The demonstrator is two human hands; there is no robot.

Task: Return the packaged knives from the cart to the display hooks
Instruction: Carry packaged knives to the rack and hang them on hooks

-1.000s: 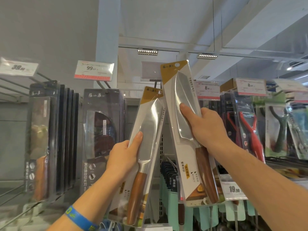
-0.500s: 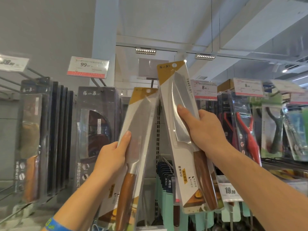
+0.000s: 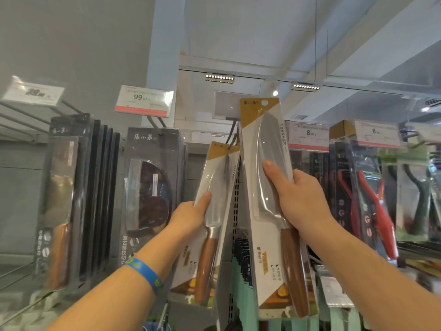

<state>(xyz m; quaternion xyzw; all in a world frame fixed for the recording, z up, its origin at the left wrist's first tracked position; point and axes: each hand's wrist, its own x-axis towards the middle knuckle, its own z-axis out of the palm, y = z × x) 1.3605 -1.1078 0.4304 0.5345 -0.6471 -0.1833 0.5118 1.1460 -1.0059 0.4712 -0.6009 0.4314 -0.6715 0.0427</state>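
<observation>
Two packaged knives with white-and-gold cards and wooden handles are raised in front of the display. My left hand [image 3: 191, 217] grips the left knife package [image 3: 214, 187] at blade height; its gold top lies against the dark display hook [image 3: 232, 133]. My right hand [image 3: 298, 199] holds the right knife package [image 3: 265, 163] higher, thumb across the blade. The hang hole of that package sits above the hook, just below a blank tag holder [image 3: 228, 105]. The cart is out of view.
Dark boxed knives [image 3: 148, 187] hang left under a 99 price tag [image 3: 144, 101]; more dark boxes [image 3: 71, 199] hang farther left. Red-handled tools [image 3: 367, 206] hang right under 8-something tags [image 3: 309, 137]. Teal packages [image 3: 243, 283] hang on the row below.
The left knife package has shifted right and up, its top now at the hook. The right package has tipped more upright, close beside the left one.
</observation>
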